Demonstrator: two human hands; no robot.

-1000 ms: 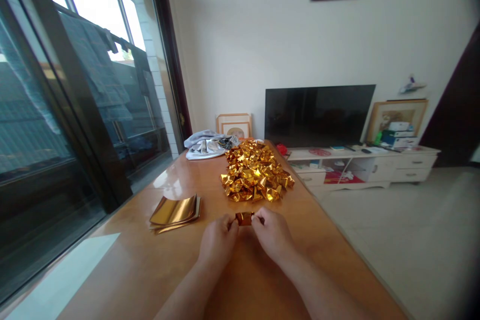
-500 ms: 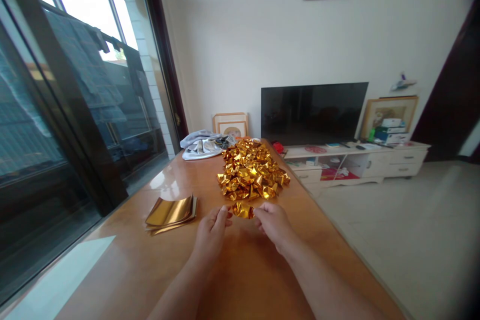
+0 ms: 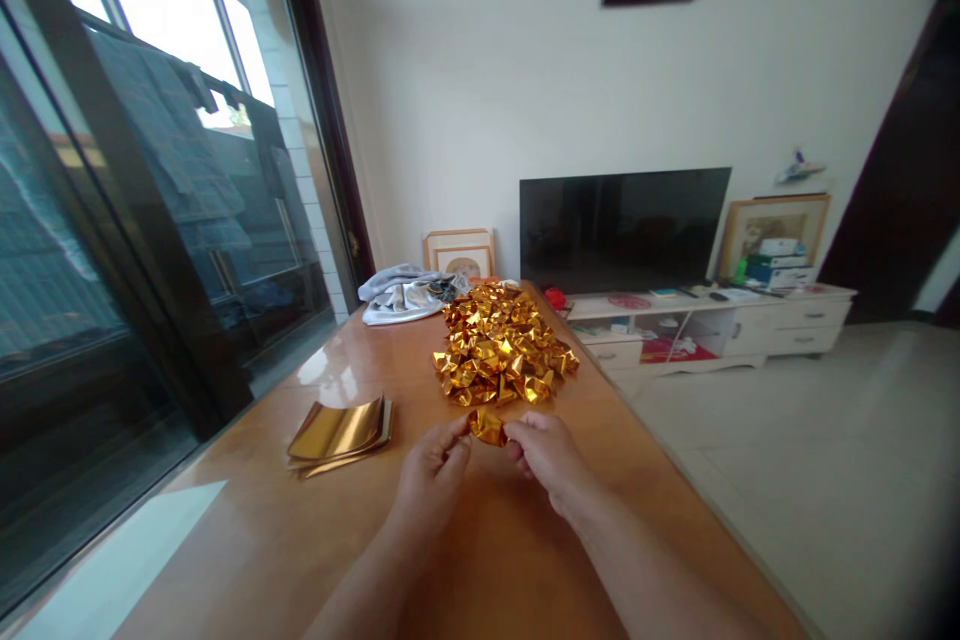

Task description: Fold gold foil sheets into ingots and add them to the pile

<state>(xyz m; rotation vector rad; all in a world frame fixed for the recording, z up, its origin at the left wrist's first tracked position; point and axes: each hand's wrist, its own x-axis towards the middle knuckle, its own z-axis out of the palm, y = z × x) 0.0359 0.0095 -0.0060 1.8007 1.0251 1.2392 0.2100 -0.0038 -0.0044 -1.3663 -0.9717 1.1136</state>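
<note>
The desk (image 3: pixel 262 540) is stretching away from the person and carrying everything being handled. A pale sheet (image 3: pixel 135 560) is lying at its near left. A heap of folded gold pieces (image 3: pixel 506 345) is spreading over the middle and toward the far end, while a stack of gold paper (image 3: pixel 341 432) is resting to its left, well apart, its far right corner curling up.

The right hand (image 3: pixel 551 460) is pinching one end of a single gold piece between thumb and fingers, and the left hand (image 3: pixel 431 470) is pinching the other end with its fingertips. That gold piece (image 3: pixel 487 427) is sitting between the two hands, just on the person's side of the heap; whether it is touching the desk, I cannot tell.

For good shaping, both grips should probably be pressing lightly and evenly, since thin, shiny paper is likely creasing under any hard squeeze. The fingertips should be working at the ends only, leaving the rounded middle uncrushed, and the two ends should be staying level so the piece is not twisting.
</note>
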